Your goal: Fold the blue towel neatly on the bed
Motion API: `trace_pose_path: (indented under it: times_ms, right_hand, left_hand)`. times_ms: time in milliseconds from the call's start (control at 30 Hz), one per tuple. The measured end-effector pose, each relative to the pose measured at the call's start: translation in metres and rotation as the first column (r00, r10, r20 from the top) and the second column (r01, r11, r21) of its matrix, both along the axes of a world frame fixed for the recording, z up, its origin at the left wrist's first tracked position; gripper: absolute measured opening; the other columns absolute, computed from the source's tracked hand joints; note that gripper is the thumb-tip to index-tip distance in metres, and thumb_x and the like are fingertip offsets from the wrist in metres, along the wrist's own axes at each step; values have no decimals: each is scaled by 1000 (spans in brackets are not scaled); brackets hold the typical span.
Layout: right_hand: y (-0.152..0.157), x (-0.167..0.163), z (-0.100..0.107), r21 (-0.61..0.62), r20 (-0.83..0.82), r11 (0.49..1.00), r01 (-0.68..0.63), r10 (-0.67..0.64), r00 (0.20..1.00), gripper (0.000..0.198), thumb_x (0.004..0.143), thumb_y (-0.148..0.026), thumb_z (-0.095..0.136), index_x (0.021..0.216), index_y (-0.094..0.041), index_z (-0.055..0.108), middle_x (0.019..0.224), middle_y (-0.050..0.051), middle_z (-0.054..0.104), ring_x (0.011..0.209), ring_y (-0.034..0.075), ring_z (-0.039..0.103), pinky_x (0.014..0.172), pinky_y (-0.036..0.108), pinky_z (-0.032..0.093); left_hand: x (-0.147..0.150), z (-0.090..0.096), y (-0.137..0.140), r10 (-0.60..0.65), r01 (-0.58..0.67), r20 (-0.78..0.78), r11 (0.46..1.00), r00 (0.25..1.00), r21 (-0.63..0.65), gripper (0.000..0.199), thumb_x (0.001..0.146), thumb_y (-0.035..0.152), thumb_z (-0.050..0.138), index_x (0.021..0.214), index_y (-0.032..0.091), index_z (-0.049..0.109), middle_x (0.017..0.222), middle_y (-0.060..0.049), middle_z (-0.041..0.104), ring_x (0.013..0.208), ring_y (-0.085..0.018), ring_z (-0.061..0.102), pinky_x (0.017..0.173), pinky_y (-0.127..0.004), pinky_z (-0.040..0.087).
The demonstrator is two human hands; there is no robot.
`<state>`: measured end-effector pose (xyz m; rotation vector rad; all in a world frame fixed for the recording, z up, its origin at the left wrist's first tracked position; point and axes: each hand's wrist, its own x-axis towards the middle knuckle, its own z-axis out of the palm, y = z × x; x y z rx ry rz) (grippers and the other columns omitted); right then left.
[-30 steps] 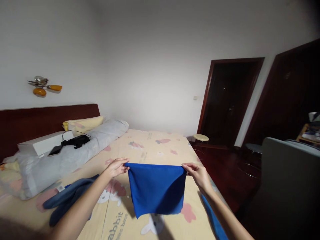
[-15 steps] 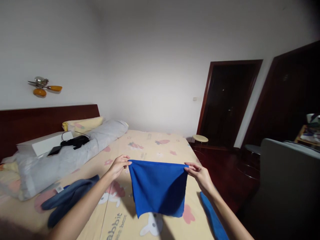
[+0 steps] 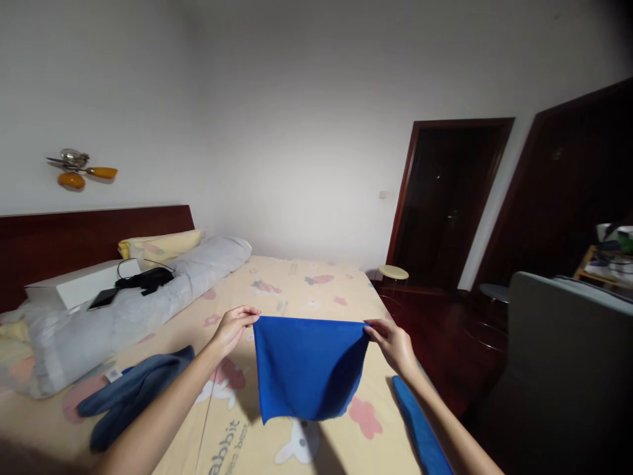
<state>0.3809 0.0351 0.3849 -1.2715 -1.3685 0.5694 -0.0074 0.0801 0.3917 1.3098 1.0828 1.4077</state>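
left hand (image 3: 231, 328) pinches the blue cloth (image 3: 306, 366) at its 10 o'clock corner, right hand (image 3: 393, 342) pinches the 2 o'clock corner; cloth hangs between them above the bed sheet (image 3: 306, 290).

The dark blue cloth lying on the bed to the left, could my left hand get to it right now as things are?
Probably not right now. The left hand is pinching a corner of the blue cloth held up together with the right hand. The dark blue cloth lies close beneath the left forearm with nothing between; once freed, it looks reachable.
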Motion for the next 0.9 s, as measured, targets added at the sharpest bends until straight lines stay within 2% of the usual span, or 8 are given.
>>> trace_pose_path:
  times_ms: [133, 300, 467, 633, 700, 800, 833, 900]
  right_hand:
    - [-4, -1, 4, 24, 135, 1000, 11, -15, 991, 41, 71, -62, 63, 78, -22, 71, 75, 7, 73, 71, 23, 69, 67, 33, 54]
    - [-6, 0, 6, 51, 305, 998, 37, -50, 951, 47, 79, -65, 51, 75, -21, 67, 66, 6, 70, 62, 20, 65, 60, 30, 49]
    - [-6, 1, 6, 38, 357, 999, 29, -41, 933, 50, 83, -66, 41, 76, -20, 61, 61, 5, 65, 60, 19, 61, 61, 29, 47]
    - [-3, 6, 4, 13, 372, 1000, 3, -8, 928, 50, 83, -67, 40, 76, -21, 59, 61, 4, 63, 59, 19, 61, 61, 29, 46]
    - [-2, 8, 3, -4, 395, 1000, -8, 9, 919, 49, 84, -65, 39, 75, -21, 58, 56, 1, 60, 54, 17, 59, 59, 29, 45]
    - [0, 10, 1, -34, 412, 999, -32, 43, 910, 48, 86, -62, 39, 73, -20, 58, 50, -2, 56, 45, 13, 53, 54, 27, 42]
    - [0, 10, 0, -47, 391, 998, -47, 62, 918, 47, 86, -62, 41, 73, -20, 59, 49, -2, 56, 42, 12, 52, 52, 26, 41]
    - [1, 11, 0, -100, 253, 990, -96, 118, 960, 45, 81, -63, 51, 73, -19, 60, 50, -2, 58, 39, 10, 50, 48, 25, 40]
  left_hand:
    - [2, -2, -1, 0, 4, -82, 999, 997, 50, 36, 50, 34, 82, 79, 17, 69, 85, -6, 72, 82, -18, 63, 78, -30, 46]
    - [0, -2, 3, 1, 22, -225, 995, 974, 99, 31, 56, 37, 78, 78, 18, 70, 80, -5, 72, 77, -18, 63, 74, -30, 48]
    - [-7, -1, 8, -30, 85, -358, 987, 933, 138, 22, 62, 36, 73, 75, 18, 71, 80, -4, 72, 77, -17, 64, 75, -29, 48]
    - [-15, 1, 8, -102, 182, -454, 974, 885, 135, 23, 66, 39, 71, 78, 18, 70, 78, -2, 72, 74, -17, 64, 71, -28, 49]
    - [-17, 3, 7, -71, 195, -534, 964, 842, 180, 22, 72, 39, 68, 81, 19, 70, 83, -3, 72, 78, -17, 63, 74, -28, 48]
    - [-20, 4, 9, 45, 232, -704, 928, 709, 292, 21, 82, 39, 59, 83, 21, 68, 85, -3, 70, 80, -16, 62, 76, -28, 45]
    - [-21, 3, 10, 80, 244, -740, 915, 668, 320, 22, 85, 40, 56, 82, 21, 67, 83, -2, 68, 79, -15, 61, 76, -27, 45]
    - [-23, 1, 13, 121, 247, -764, 904, 634, 349, 26, 87, 42, 53, 78, 20, 64, 79, 0, 64, 74, -14, 57, 72, -26, 42]
